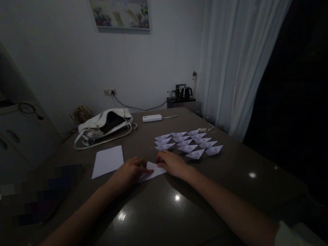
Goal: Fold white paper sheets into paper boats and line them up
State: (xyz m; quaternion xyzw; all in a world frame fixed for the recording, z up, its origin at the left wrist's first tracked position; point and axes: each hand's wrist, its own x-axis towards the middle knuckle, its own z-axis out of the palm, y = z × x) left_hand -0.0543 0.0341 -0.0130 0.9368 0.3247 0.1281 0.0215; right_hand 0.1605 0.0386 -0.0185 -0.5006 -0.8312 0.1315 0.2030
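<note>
A partly folded white paper (153, 171) lies on the dark table (164, 215) in front of me. My left hand (128, 172) rests on its left end, fingers curled and pressing down on it. My right hand (171, 163) presses on its right end, fingers bent and close together. Just beyond my right hand sit several folded paper boats (188, 142) in rows. A flat white sheet (107, 161) lies to the left of my left hand.
A white handbag (104, 127) and a white power bank (152, 118) with a cable lie at the table's far side. A kettle (183, 92) stands on a low stand by the white curtain (234, 57). Cabinets (11, 135) stand at left.
</note>
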